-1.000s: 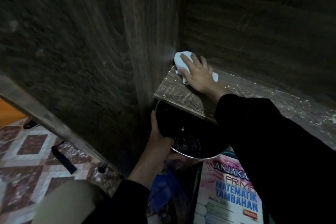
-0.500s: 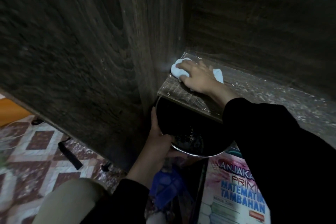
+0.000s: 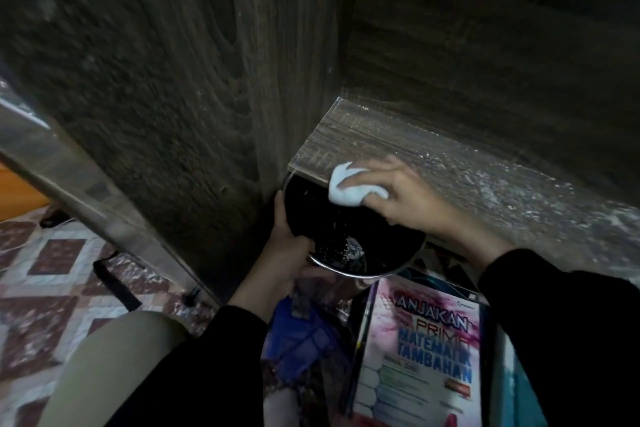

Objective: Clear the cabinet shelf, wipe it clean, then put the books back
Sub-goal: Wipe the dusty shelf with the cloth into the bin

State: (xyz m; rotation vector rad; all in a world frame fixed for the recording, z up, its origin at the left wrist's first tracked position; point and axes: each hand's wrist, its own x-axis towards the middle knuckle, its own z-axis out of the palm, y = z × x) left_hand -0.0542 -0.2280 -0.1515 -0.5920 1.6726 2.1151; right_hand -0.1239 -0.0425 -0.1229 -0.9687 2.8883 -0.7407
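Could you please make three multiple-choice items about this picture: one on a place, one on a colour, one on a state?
1. Where is the dark bowl held?
A. under the shelf's front edge
B. on top of the shelf
C. on the floor

2. What colour is the cloth?
A. blue
B. white
C. red

3. What state is the right part of the shelf in?
A. stacked with books
B. wiped clean
C. still dusty

Answers:
1 A: the left hand holds the bowl below the shelf edge.
2 B: the cloth in the right hand is white.
3 C: pale dust covers it.
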